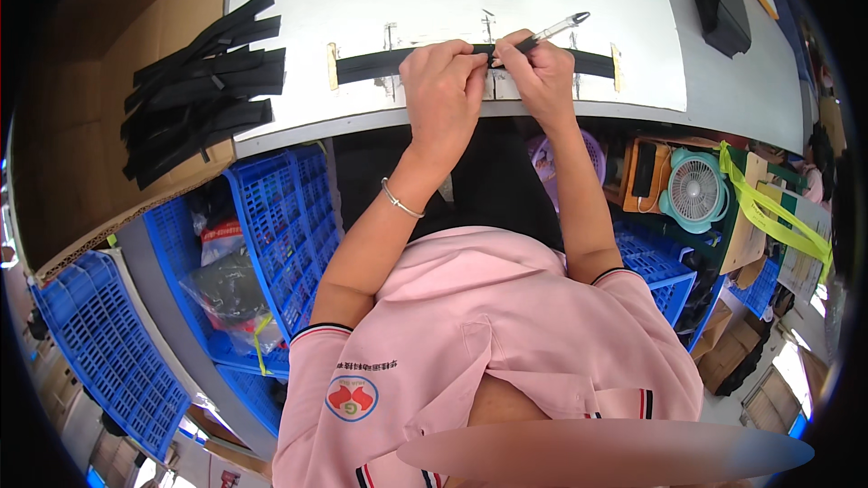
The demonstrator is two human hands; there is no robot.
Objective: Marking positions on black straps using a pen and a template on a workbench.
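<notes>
A black zipper (pixel 371 65) lies stretched left to right along a white marked board (pixel 298 113), between yellowish tape tabs. My left hand (pixel 441 86), fingers curled and pressed together, holds the zipper down near its middle. Close beside it, my right hand (pixel 542 81) grips a pen (pixel 553 30) with a clear barrel and dark end, slanting up to the right. The pen's lower end is hidden by the fingers, over the zipper's middle. At the left, several black zippers (pixel 203 81) lie in a loose pile across the board's edge and a cardboard box.
A large open cardboard box (pixel 81 154) stands left of the board. Blue plastic crates (pixel 285 235) holding bagged items sit below the table. A dark block-shaped object (pixel 714 0) rests at the far right. A teal fan (pixel 696 190) stands below the table's right side.
</notes>
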